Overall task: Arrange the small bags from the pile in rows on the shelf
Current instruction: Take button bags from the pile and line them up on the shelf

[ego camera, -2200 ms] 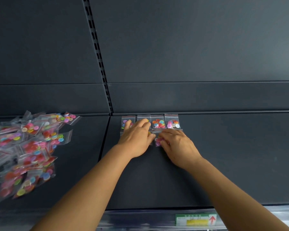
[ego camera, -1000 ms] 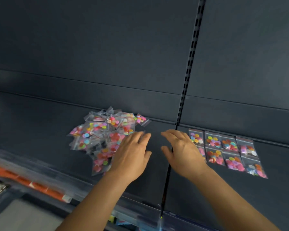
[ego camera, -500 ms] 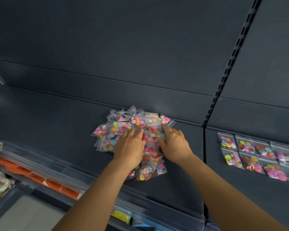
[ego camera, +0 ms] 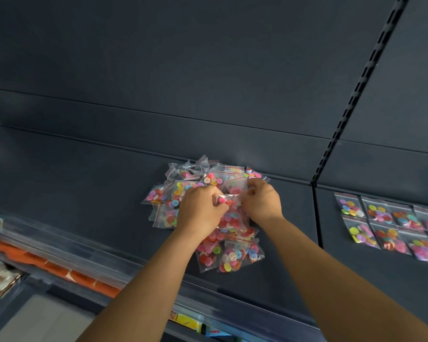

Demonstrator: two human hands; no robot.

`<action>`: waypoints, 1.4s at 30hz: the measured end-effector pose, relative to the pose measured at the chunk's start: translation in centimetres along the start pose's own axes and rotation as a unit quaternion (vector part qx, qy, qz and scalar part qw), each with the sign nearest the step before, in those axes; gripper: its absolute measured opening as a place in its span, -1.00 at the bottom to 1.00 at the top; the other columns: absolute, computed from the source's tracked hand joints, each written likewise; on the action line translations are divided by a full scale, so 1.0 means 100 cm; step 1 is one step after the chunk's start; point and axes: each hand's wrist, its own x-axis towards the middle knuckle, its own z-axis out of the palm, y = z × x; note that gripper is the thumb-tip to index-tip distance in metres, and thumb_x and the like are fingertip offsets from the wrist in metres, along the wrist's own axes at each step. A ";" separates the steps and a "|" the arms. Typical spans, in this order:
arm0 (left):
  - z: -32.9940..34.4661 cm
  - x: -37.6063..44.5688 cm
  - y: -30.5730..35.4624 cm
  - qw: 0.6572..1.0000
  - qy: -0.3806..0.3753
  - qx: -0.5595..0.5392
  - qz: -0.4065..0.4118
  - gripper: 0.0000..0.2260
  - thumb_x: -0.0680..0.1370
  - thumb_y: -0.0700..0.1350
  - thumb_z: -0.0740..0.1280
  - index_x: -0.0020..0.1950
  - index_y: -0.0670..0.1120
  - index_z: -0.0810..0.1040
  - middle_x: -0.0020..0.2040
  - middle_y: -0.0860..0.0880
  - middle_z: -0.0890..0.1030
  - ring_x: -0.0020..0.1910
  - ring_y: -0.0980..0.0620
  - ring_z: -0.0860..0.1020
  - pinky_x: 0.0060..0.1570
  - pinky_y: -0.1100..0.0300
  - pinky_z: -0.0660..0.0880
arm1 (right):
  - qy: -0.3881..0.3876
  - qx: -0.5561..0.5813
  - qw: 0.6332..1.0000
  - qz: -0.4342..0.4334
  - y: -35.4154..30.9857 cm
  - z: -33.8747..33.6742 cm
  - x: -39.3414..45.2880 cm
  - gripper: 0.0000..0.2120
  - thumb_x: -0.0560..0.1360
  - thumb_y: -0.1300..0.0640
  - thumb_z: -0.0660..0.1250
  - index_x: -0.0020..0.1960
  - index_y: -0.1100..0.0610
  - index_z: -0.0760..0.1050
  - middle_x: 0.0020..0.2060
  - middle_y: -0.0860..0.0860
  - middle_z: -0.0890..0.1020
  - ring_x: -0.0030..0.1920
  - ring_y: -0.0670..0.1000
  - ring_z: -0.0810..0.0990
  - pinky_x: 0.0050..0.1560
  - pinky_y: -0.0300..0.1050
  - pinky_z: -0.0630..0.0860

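Head view: left hand and right hand both pinch bags atop the pile beneath them; slippery plastic may drag extra bags along, scattering them across the shelf.

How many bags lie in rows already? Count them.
7 laid-out bags: four in the back row, three in the front row, right of the upright. More may be cut off at the frame's edge.

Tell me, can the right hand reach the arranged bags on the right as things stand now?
Probably yes. The right hand is at the pile, pinching a bag, and only bare shelf lies between it and the rows of button bags.
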 end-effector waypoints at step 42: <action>0.123 -0.092 0.171 0.955 -0.172 0.033 0.238 -0.68 0.59 -0.06 0.26 0.35 -0.01 0.47 0.30 0.10 0.44 0.31 0.11 0.31 0.20 0.30 0.27 | 0.097 -0.174 0.978 -0.058 0.175 -0.201 -0.130 -0.76 0.51 0.09 0.32 0.18 0.05 0.56 0.14 0.01 0.50 0.17 0.09 0.40 0.02 -0.22 0.30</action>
